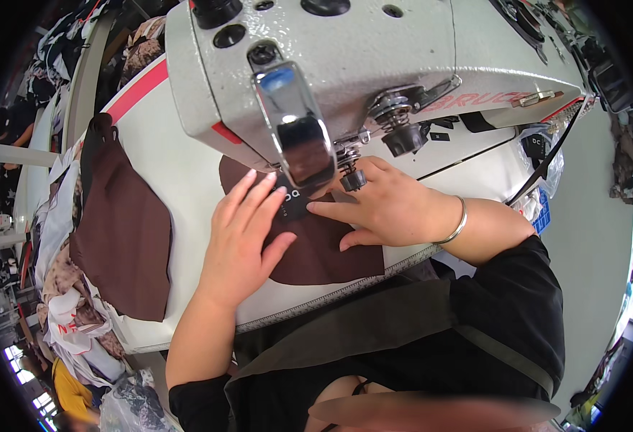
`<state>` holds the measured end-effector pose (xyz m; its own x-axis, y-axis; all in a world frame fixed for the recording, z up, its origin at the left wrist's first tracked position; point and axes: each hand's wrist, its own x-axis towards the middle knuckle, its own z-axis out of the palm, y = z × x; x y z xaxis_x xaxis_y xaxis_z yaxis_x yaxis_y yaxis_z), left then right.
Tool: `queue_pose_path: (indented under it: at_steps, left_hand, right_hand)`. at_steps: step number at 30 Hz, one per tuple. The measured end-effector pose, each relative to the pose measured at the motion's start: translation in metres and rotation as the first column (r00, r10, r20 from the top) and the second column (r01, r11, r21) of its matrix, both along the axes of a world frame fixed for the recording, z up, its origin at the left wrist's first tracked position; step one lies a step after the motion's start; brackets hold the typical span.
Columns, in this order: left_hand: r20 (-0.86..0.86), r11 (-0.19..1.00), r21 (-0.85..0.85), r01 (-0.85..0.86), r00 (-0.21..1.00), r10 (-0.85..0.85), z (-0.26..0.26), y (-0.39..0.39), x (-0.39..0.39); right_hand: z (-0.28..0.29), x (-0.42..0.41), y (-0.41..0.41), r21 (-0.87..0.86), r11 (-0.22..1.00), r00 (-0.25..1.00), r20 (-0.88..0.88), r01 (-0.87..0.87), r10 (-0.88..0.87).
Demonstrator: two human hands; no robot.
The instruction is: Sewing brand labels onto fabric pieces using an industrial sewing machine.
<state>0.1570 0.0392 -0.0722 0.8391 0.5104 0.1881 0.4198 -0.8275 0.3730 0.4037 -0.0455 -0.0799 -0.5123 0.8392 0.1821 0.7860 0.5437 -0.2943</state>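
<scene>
A dark brown fabric piece point(321, 256) lies flat on the bed of a Bruce sewing machine point(316, 48), with a black label point(294, 208) bearing pale writing on top of it. My left hand point(243, 237) rests palm down on the fabric's left side, its fingertips reaching the label beneath the machine head. From the right, my right hand point(386, 205) lies over the fabric, index fingertip at the label's edge and thumb spread apart. Its farther fingers pass behind a thread tension knob point(353, 180). The needle and presser foot are hidden by the machine head.
To the left, another brown fabric piece point(127, 232) with black parts lies on the white table point(197, 259). Small black labels point(439, 137) sit behind the machine arm. A measuring tape point(316, 303) runs along the front edge. Piled garments point(73, 318) crowd the left side.
</scene>
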Motion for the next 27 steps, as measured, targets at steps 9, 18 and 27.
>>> queue_pose_path:
  at_steps: [9, 18, 27]
  left_hand:
    - [-0.066, 0.995, 0.054, 0.081, 0.995, -0.078, 0.001, -0.006, 0.001]
    - [-0.03, 0.995, 0.059, 0.084, 0.996, -0.082, -0.001, -0.006, 0.002]
    - [-0.016, 0.995, 0.049, 0.09, 0.996, -0.09, -0.001, -0.005, 0.002]
  right_hand:
    - [0.002, 0.004, 0.004, 0.111, 0.994, 0.991, -0.135, 0.02, -0.005]
    - [0.015, 0.011, 0.01, 0.123, 0.959, 0.926, -0.316, 0.254, -0.205]
    - [0.014, 0.011, 0.013, 0.198, 0.951, 0.942, -0.288, 0.237, -0.174]
